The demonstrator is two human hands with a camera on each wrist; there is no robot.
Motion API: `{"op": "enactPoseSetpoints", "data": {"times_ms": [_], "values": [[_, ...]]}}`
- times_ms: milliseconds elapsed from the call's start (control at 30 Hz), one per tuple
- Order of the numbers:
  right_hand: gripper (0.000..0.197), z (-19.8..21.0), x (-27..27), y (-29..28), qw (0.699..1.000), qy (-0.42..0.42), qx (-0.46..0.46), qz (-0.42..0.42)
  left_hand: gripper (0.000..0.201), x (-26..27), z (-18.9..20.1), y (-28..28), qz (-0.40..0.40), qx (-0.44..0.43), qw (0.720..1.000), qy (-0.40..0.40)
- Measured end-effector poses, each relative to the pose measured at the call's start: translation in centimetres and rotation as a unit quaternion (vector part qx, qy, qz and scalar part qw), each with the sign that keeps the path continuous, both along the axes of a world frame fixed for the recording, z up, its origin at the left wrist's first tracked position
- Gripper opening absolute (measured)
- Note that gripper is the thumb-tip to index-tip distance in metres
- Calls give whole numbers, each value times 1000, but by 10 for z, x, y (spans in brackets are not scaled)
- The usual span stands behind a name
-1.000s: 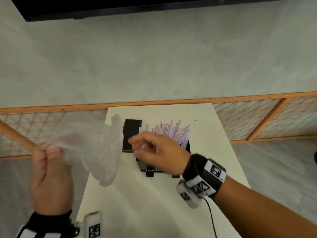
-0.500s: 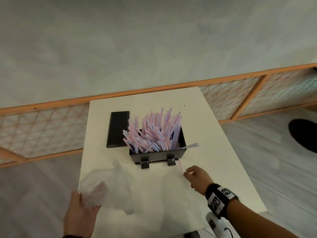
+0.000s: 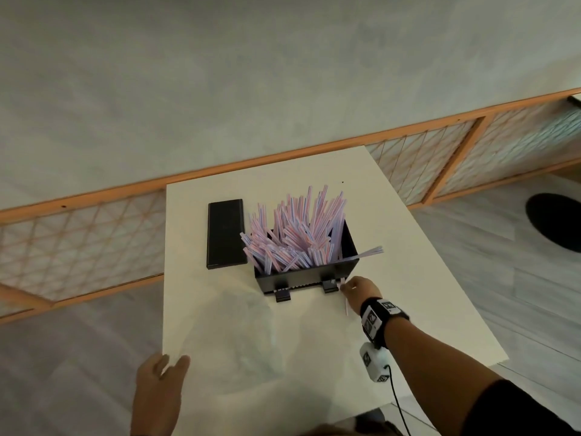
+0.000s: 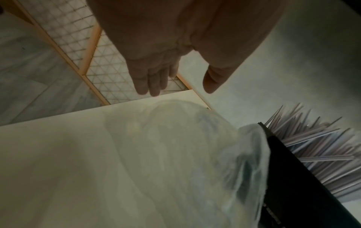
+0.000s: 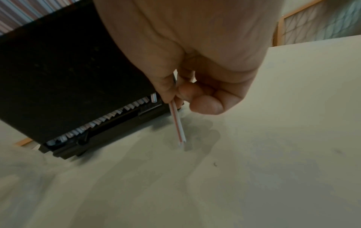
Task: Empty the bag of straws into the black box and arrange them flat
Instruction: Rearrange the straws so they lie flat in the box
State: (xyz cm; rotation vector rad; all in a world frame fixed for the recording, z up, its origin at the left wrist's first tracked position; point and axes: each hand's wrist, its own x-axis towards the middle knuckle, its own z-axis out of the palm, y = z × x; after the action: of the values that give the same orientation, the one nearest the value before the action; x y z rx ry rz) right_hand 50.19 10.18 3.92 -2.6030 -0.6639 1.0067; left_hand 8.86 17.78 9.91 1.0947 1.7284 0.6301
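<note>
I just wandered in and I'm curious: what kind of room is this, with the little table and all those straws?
Hard to say for sure; probably a plain indoor room set up for a tabletop chore. A small white table stands by a grey plastered wall edged with an orange-framed lattice screen, above pale plank flooring.

The bare left hand (image 3: 158,377) sits at seven o'clock in the head view, fingers (image 4: 145,81) straight and relaxed, thumb spread apart; the right hand (image 3: 356,289), wrist banded in black, reaches toward four o'clock. Its thumb and fingers (image 5: 205,104) curl round and pinch one thin red-and-white striped straw (image 5: 177,123).
</note>
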Motion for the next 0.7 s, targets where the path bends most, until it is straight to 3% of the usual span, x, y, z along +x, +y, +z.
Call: {"op": "enactPoseSetpoints", "data": {"times_ms": [200,400,500,567,633,700], "values": [[11,0,-12,-39,1000,-7,-16,26,41,-5,20,-6,-7,107,994,25],[13,31,-33,-109,982,129,-52,125,19,17,49,-10,-129,175,976,22],[10,66,-41,-126,977,97,30,187,22,30,53,-16,-199,183,963,17],[23,96,-45,-122,970,40,111,211,21,42,55,-20,-274,166,947,10],[28,126,-47,-108,959,-16,208,190,15,58,58,-23,-348,154,925,9],[21,148,-40,-85,942,-77,289,152,10,77,61,-25,-408,161,898,21]]}}
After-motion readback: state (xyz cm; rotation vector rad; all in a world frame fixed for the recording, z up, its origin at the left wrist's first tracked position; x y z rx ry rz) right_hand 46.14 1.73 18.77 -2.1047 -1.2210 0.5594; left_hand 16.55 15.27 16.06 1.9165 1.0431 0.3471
